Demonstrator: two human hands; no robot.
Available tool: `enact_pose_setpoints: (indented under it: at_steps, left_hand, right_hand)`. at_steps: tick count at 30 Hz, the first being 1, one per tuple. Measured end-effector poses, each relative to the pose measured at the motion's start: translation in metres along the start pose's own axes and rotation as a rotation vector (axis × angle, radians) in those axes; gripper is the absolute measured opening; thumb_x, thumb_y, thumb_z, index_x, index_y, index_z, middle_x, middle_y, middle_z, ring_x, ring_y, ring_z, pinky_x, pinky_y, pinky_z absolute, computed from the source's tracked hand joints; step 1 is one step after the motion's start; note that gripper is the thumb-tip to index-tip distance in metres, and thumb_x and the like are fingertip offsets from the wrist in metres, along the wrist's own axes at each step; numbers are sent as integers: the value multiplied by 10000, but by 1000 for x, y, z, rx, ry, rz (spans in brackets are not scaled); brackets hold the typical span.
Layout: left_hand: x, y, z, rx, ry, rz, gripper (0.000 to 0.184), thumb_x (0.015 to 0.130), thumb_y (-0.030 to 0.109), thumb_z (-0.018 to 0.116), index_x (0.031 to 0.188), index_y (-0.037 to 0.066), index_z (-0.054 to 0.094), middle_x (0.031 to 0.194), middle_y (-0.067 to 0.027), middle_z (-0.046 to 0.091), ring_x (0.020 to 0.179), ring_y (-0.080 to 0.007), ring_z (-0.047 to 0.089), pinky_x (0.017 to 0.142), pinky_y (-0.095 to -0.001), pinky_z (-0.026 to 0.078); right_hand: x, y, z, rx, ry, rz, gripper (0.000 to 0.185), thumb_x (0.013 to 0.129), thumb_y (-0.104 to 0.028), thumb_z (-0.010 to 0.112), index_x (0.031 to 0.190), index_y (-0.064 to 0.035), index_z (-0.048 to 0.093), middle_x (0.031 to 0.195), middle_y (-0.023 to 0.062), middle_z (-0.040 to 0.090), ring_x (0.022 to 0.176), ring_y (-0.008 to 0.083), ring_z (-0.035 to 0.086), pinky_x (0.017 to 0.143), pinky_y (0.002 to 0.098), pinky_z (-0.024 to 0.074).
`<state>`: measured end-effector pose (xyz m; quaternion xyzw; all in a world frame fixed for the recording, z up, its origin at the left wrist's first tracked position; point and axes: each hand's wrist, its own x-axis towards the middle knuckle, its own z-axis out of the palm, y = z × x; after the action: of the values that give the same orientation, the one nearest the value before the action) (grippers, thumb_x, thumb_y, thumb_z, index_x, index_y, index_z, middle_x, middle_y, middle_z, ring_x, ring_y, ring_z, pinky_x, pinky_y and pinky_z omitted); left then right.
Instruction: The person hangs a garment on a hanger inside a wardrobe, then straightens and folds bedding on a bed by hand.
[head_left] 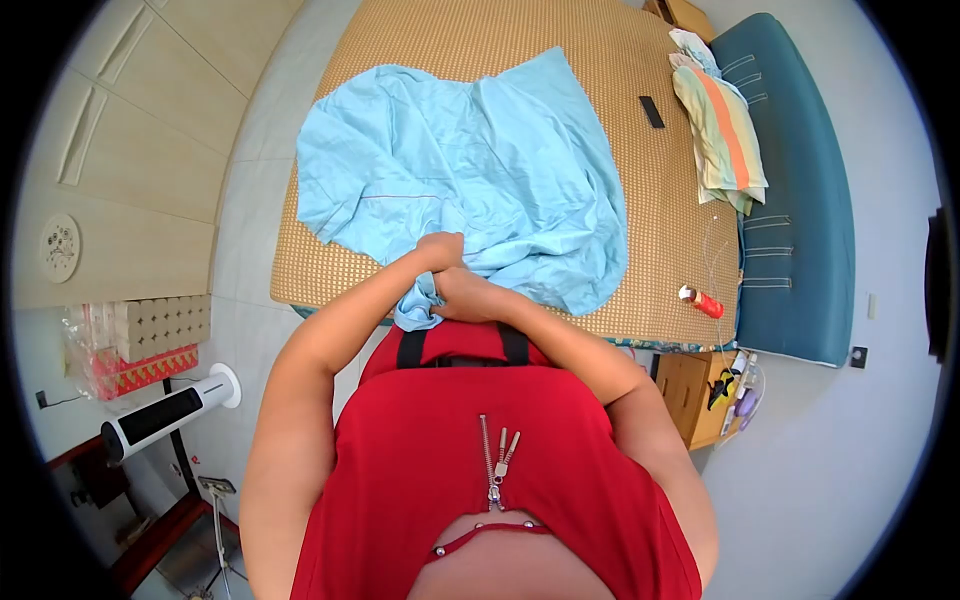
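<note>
A light blue sheet (480,150), creased and loosely spread, lies over the near part of the bed. My left hand (441,250) is closed on its near edge, its fingers partly hidden by folds. Just below and touching it, my right hand (466,293) grips a bunched part of the same cloth. A gathered end (418,303) hangs out to the left of my right hand, in front of my body. One thin dark seam line crosses the sheet above my left hand.
The bed has a woven tan mat (660,240) and a teal headboard (790,190) at right. On it lie a striped pillow (722,130), a black remote-like object (651,112) and a red bottle (706,302). A white tower fan (175,412) stands left, near a wooden nightstand (690,395) at right.
</note>
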<state>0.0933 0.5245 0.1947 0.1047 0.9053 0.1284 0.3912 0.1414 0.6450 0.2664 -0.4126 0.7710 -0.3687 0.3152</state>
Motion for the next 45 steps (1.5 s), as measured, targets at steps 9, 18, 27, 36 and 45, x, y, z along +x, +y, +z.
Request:
enact_pose_setpoints:
  at_steps: [9, 18, 27, 36, 45]
  left_hand:
    - [-18, -82, -39, -1058, 569, 110, 401, 898, 329, 590, 1109, -10, 618, 1032, -114, 670, 951, -224, 621, 833, -328, 464]
    - [-79, -98, -83, -2228, 382, 519, 403, 926, 235, 447, 1230, -19, 523, 1219, -130, 589, 1116, -267, 557, 1005, -400, 414]
    - [-100, -47, -88, -2448, 490, 549, 421, 928, 307, 407, 1182, 12, 568, 1213, -129, 599, 1150, -299, 533, 1022, -427, 387]
    - [-116, -37, -89, -2469, 454, 632, 412, 941, 318, 378, 1164, 31, 571, 1188, -110, 603, 1129, -288, 543, 1002, -433, 409]
    - [-119, -39, -87, -2419, 493, 620, 414, 924, 328, 396, 1158, 41, 581, 1178, -112, 606, 1117, -296, 543, 1013, -437, 391]
  right_hand:
    - [-24, 27, -14, 490, 56, -98, 342, 842, -169, 534, 1130, 17, 533, 1002, 100, 601, 927, 213, 553, 851, 331, 427]
    - [-66, 32, -76, 340, 333, 101, 276, 846, -20, 511, 1100, -32, 619, 1010, 111, 641, 1014, 244, 583, 894, 312, 432]
    - [-25, -1, -84, 765, 449, 11, 487, 855, -21, 561, 1332, -81, 489, 1316, 79, 492, 1190, 163, 457, 1021, 287, 334]
    - [-1, 63, -57, 1552, 321, 42, 688, 885, -61, 574, 1478, -74, 226, 1311, 102, 500, 1102, 184, 551, 944, 322, 443]
    - [-2, 64, -58, 1445, 270, 87, 356, 861, -27, 561, 1213, -4, 508, 1093, 64, 610, 954, 148, 595, 879, 287, 466]
